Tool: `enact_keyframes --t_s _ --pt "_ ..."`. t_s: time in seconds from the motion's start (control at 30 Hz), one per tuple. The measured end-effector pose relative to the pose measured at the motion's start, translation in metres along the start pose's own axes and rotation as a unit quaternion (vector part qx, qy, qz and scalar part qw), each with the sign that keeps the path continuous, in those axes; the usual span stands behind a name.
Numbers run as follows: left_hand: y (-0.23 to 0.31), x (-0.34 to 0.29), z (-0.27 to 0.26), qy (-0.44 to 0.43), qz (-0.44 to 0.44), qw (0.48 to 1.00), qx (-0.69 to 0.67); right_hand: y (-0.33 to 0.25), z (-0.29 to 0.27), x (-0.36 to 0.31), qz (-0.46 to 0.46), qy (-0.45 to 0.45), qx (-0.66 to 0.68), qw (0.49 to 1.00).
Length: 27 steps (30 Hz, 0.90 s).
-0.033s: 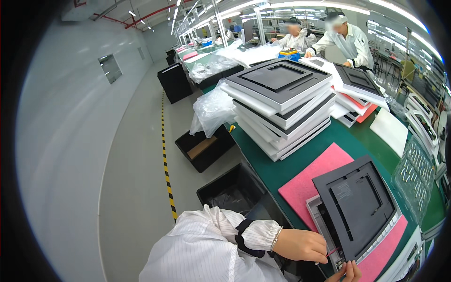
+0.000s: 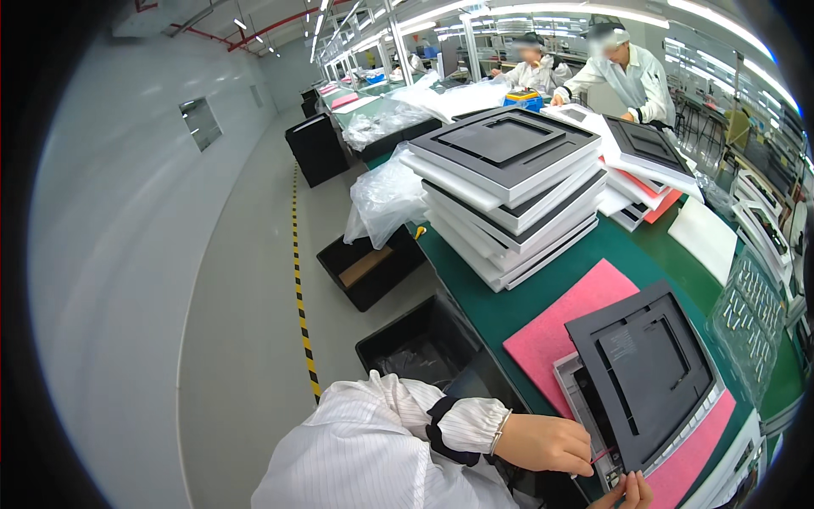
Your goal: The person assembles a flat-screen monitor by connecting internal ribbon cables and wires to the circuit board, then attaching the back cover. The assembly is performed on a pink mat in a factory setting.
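Observation:
A dark grey panel [image 2: 653,373] with a rectangular recess lies tilted over a light grey frame [image 2: 566,382], leaving a gap along its left side. My left hand [image 2: 549,443] reaches to that gap at the near corner. Its fingers are closed in a pinch on a thin red wire [image 2: 603,456], which runs toward the inside of the frame. At the panel's near corner, the fingertips of my right hand [image 2: 629,490] close on the edge. The lower picture edge cuts off the rest of that hand. Beneath the frame is a pink foam sheet [image 2: 564,318].
A tall stack of similar panels [image 2: 509,195] stands farther back on the green table [image 2: 466,276]. To the right lies a clear tray of small metal parts [image 2: 748,310]. Black bins [image 2: 373,271] stand left of the table. Two people [image 2: 623,72] work at the back.

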<state>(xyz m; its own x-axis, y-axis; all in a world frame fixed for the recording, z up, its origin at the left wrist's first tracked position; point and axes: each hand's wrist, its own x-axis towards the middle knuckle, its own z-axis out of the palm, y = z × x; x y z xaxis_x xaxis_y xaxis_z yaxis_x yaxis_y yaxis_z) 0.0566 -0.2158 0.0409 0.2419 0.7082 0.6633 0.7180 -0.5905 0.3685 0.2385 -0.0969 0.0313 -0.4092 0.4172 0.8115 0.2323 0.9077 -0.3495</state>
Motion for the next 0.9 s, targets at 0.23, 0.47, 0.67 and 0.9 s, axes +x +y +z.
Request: enact_keyframes --t_s 0.23,0.47,0.67,0.9 --pt "-0.002 0.006 0.001 -0.012 -0.015 1.000 -0.012 0.001 -0.003 0.004 0.016 0.014 0.008 1.000" --pt "0.007 0.019 0.000 0.034 -0.011 0.999 0.017 -0.003 -0.005 0.007 0.019 0.013 0.012 1.000" --pt "-0.003 0.016 0.006 0.021 0.005 0.999 0.031 0.000 -0.004 0.007 0.009 0.024 0.007 1.000" --pt "-0.014 0.008 0.008 -0.031 0.004 0.999 0.029 0.007 0.001 -0.004 0.013 0.024 0.025 0.999"
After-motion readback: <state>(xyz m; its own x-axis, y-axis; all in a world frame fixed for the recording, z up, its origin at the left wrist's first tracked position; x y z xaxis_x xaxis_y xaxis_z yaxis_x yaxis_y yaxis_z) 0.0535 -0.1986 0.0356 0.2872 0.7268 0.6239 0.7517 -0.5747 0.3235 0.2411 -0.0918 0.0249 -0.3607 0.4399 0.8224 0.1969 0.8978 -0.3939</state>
